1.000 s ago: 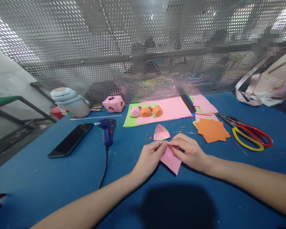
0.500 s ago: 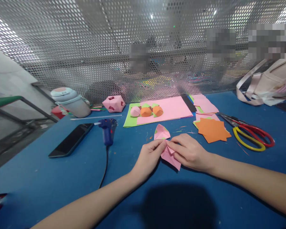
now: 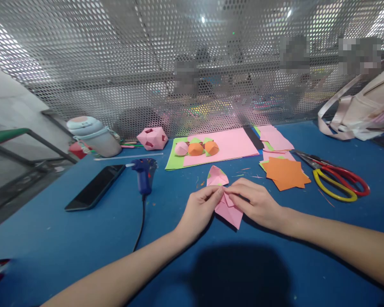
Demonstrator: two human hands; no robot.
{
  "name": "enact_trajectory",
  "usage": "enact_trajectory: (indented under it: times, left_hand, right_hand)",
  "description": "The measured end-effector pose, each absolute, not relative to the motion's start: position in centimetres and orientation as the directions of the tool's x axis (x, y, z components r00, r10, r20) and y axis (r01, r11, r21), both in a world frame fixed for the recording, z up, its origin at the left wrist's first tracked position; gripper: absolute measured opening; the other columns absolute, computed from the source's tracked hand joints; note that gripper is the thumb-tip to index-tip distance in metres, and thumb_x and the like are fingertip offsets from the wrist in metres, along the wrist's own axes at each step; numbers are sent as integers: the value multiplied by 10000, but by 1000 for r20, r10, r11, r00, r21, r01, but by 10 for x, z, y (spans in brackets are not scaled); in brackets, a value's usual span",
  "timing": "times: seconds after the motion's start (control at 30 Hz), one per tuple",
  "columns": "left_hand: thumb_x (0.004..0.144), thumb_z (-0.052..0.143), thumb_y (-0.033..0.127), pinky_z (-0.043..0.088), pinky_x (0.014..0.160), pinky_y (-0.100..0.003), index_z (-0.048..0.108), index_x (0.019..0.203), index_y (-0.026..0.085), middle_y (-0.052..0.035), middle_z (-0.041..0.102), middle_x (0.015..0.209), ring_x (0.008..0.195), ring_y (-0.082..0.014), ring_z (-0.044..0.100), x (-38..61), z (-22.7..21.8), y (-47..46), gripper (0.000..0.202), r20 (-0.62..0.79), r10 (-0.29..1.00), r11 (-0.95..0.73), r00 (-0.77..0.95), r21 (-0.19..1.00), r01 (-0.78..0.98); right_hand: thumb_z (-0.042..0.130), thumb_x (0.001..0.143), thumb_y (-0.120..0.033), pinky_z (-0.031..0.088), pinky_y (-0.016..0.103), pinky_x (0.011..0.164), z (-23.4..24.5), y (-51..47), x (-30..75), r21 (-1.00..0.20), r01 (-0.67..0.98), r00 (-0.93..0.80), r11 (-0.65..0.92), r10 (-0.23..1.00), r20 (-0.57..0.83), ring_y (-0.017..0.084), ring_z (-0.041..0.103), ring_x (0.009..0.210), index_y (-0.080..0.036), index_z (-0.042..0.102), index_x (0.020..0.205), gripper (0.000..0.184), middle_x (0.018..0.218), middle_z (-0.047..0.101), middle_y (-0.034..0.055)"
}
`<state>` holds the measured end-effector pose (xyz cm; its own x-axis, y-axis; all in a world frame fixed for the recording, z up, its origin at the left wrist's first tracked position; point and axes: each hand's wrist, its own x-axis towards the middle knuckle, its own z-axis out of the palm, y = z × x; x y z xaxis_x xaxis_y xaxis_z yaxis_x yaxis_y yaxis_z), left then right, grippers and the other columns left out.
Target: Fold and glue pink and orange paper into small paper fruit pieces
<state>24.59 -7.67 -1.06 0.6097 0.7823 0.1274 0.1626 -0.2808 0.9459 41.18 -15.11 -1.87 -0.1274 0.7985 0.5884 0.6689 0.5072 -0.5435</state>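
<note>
Both hands meet over the blue counter (image 3: 83, 238), pinching a folded pink paper piece (image 3: 229, 212) that rests on the surface between them. The left hand (image 3: 200, 209) curls its fingers closed on the piece's upper left edge; the right hand (image 3: 254, 202) grips the top corner with thumb and forefinger. Just beyond the fingertips lies a second folded pink piece with green tips (image 3: 216, 175). Farther back, a pink sheet on a green one (image 3: 224, 147) carries one pink and two orange paper balls (image 3: 196, 149). To the right lie orange star-shaped cutouts (image 3: 285, 172) and two pairs of scissors, red and yellow (image 3: 336, 181). To the left stand a blue glue gun (image 3: 144, 175) and a dark phone (image 3: 95, 187).
</note>
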Motion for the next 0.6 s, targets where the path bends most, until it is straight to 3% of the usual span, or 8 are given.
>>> enact_trajectory:
  times: [0.17,0.3,0.6]
  left_hand:
    - [855,539,341,412,654,-212,682,819,159,-6,653,767,717,-137,544,246,-9,-79,234,167,783,-323,599,932,163]
    - [856,543,307,408,654,-210,667,786,156,-4,642,762,715,-130,541,246,-9,-79,208,204,773,-370,600,914,165]
    - [859,548,310,411,662,-210,674,845,158,-9,646,800,739,-128,542,247,-11,-78,198,182,773,-323,607,937,131]
  right_hand:
    - [530,885,-228,464,268,711,-15,-150,408,-763,575,46,296,919,392,132,564,771,-183,617,952,118,841,605,20]
    - [523,892,-285,446,258,680,-12,-150,408,-824,513,59,239,948,312,129,559,742,-176,622,835,158,795,612,12]
    - [491,913,-319,432,246,676,-11,-151,407,-896,367,40,248,959,282,120,541,737,-176,609,832,202,777,592,2]
